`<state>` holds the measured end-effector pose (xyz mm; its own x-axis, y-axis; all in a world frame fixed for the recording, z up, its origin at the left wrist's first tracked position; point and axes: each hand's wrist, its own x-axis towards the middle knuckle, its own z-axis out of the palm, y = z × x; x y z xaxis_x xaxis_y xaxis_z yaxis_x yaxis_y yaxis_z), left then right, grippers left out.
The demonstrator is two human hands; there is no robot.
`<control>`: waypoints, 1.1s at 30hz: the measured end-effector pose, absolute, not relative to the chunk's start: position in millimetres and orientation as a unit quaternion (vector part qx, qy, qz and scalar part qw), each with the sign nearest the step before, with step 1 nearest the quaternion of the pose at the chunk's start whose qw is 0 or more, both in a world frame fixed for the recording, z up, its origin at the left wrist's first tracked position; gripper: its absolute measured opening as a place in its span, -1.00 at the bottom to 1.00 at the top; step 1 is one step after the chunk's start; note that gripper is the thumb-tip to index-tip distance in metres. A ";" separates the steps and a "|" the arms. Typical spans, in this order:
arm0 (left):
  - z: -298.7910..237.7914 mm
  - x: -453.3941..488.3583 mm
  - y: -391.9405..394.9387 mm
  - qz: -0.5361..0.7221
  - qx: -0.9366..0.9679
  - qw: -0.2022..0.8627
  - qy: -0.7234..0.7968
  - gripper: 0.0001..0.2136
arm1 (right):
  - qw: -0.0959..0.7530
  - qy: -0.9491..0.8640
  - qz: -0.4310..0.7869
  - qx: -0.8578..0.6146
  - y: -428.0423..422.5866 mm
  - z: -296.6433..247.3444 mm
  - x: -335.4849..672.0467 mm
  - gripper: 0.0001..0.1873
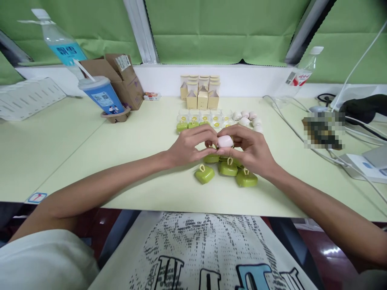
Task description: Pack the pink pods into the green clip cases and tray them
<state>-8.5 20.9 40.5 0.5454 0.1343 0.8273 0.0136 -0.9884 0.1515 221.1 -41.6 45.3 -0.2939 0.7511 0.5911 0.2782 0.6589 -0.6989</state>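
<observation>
My left hand (196, 143) and my right hand (249, 147) meet above the table, fingers closed around a small pale pink egg-shaped piece (225, 141). Its right end sits within my right fingers, where a thin dark gold edge shows. Under and in front of the hands lie several glossy green cases (204, 174) with cream loops on top; my hands partly cover some of them. Just beyond are clear plastic cups (194, 117) with yellow round labels, a row of green pieces (182, 127) and several pale pink rounded pieces (244, 121).
Small cream cartons (202, 98) stand at the back. At left are a blue drink cup (104, 96), a brown cardboard box (130, 82), a large bottle (62, 44) and white boxes (30, 98). At right, white cables (292, 131) run across the table near another bottle (302, 74).
</observation>
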 end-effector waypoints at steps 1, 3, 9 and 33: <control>40.5 -9.0 22.6 0.469 0.880 0.064 0.041 -0.82 | 0.492 -0.770 0.231 -0.335 -41.6 44.3 220.4 -0.63; 40.4 -11.5 24.0 0.455 0.887 0.067 0.044 -0.80 | 0.497 -0.775 0.210 -0.330 -42.3 42.2 218.0 -0.64; 45.0 -17.0 20.2 0.461 0.883 0.075 0.034 -0.85 | 0.488 -0.802 0.157 -0.306 -46.2 45.7 216.4 -0.70; 40.9 -19.6 9.9 0.510 0.854 0.058 0.083 -0.84 | 0.508 -0.817 0.023 -0.273 -55.7 44.8 213.9 -0.69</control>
<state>-19.6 9.9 40.9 0.4656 0.2005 0.8620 0.0813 -0.9796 0.1840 213.9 -55.7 44.8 -0.3361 0.4687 0.8169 0.4221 0.8504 -0.3142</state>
